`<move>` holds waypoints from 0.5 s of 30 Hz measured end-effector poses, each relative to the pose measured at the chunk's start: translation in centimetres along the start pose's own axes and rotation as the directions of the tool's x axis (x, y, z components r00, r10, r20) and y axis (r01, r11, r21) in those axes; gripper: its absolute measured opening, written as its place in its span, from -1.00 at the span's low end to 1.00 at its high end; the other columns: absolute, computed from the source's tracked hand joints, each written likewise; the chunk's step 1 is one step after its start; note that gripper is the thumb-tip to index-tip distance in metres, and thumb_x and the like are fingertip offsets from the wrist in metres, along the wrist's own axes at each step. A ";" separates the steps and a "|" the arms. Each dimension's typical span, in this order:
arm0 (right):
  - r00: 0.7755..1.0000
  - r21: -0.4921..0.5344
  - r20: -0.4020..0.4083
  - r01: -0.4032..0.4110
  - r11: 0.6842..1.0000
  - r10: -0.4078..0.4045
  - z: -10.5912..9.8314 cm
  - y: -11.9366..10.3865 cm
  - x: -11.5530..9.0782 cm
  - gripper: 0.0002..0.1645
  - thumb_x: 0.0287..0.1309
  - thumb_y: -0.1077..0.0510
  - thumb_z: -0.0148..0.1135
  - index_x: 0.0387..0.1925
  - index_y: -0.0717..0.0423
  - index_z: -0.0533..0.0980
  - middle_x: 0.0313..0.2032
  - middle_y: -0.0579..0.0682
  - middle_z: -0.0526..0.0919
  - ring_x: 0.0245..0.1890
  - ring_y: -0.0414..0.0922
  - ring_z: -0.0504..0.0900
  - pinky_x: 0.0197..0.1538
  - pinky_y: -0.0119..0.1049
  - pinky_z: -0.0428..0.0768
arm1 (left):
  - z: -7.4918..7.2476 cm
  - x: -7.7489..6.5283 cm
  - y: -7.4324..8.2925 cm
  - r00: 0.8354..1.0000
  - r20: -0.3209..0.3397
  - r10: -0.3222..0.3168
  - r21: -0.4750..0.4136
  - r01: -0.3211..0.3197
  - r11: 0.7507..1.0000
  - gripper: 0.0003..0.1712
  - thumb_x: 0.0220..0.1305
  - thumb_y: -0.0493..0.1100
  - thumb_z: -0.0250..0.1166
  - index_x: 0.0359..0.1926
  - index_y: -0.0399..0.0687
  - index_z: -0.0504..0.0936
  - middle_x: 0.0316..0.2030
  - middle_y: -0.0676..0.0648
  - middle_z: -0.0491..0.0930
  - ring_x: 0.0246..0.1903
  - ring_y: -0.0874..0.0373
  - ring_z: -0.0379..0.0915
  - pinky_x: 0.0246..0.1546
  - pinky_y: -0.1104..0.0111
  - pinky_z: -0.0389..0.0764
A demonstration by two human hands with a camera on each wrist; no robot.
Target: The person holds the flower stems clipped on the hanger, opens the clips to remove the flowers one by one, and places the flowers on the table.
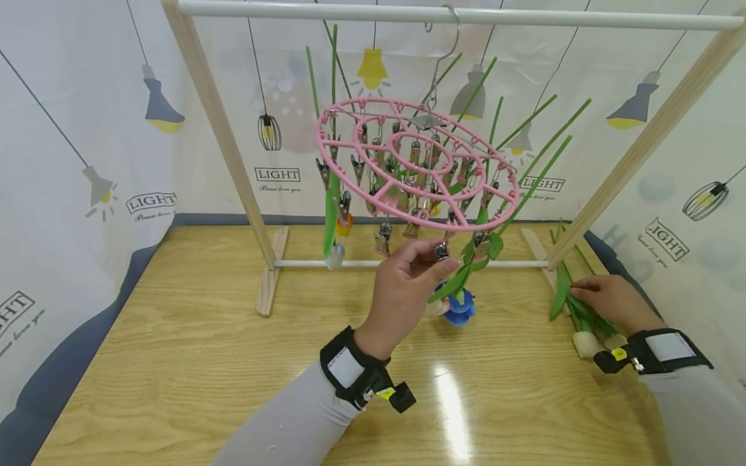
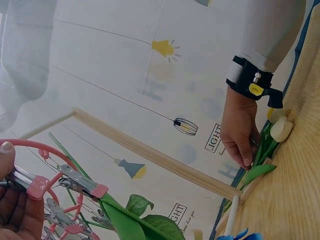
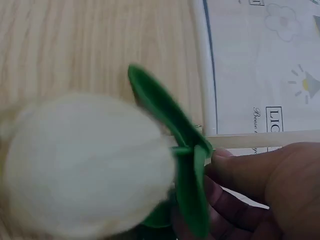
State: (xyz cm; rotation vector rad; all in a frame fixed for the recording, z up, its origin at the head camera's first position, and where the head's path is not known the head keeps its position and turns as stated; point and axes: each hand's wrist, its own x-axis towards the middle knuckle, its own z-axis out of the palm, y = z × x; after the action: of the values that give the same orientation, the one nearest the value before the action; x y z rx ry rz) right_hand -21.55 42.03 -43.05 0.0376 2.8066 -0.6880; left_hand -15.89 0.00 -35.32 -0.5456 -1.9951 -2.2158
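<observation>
My left hand [image 1: 402, 288] pinches a metal clip [image 1: 441, 250] at the front rim of the pink round drying hanger [image 1: 387, 206]. In the left wrist view the clip has pink tips [image 2: 38, 187]. Over at the right, my right hand [image 1: 618, 301] pinches the green stem of a white artificial tulip [image 1: 585, 344] lying at the rack's foot; its pale bloom [image 3: 90, 165] fills much of the right wrist view. Another pale tulip [image 1: 614, 342] lies beside it. Just right of my left hand, a blue flower [image 1: 460, 308] hangs head down from the hanger.
The hanger hangs by a metal hook [image 1: 456, 32] from the white top bar [image 1: 326, 10] of a wooden rack [image 1: 224, 129]. More clips dangle below it, and several green stems poke up through it. A white-blue tulip [image 1: 335, 256] and an orange flower [image 1: 345, 224] hang at the left.
</observation>
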 end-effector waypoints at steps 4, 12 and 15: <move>0.999 -0.088 -0.018 0.038 0.995 -0.040 0.3 0.1 0.2 -0.45 0.57 -0.02 0.10 0.20 0.43 0.56 0.12 0.48 0.61 0.06 0.38 0.60 -0.07 0.13 0.63 | 0.0 0.0 0.0 1.000 -0.003 0.003 0.003 -0.003 1.000 -0.64 0.38 -0.21 0.41 0.15 -0.20 0.66 -0.03 -0.18 0.65 -0.14 0.28 0.62 -0.02 0.35 0.74; 0.998 -0.119 -0.027 0.048 0.992 -0.052 0.5 0.2 0.4 -0.49 0.56 0.02 0.12 0.16 0.41 0.58 0.05 0.44 0.66 -0.01 0.31 0.65 -0.13 0.08 0.62 | 0.0 0.0 0.0 1.000 0.000 -0.006 -0.003 0.006 1.000 -0.64 0.40 -0.19 0.39 0.16 -0.17 0.66 -0.02 -0.17 0.65 -0.13 0.29 0.62 -0.01 0.35 0.73; 0.998 -0.131 -0.022 0.052 0.990 -0.055 0.3 -0.2 0.3 -0.47 0.56 -0.01 0.12 0.16 0.41 0.58 0.04 0.42 0.67 -0.03 0.29 0.66 -0.15 0.06 0.63 | 0.0 0.0 0.1 1.000 0.001 -0.013 -0.007 0.013 1.000 -0.65 0.41 -0.19 0.39 0.16 -0.17 0.66 -0.01 -0.17 0.65 -0.13 0.29 0.62 -0.01 0.35 0.73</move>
State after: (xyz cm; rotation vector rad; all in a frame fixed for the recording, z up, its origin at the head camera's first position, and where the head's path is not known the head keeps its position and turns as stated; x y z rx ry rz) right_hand -21.76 41.70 -43.30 -0.0534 2.8794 -0.5171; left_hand -15.84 -0.04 -35.24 -0.5367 -1.9979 -2.2308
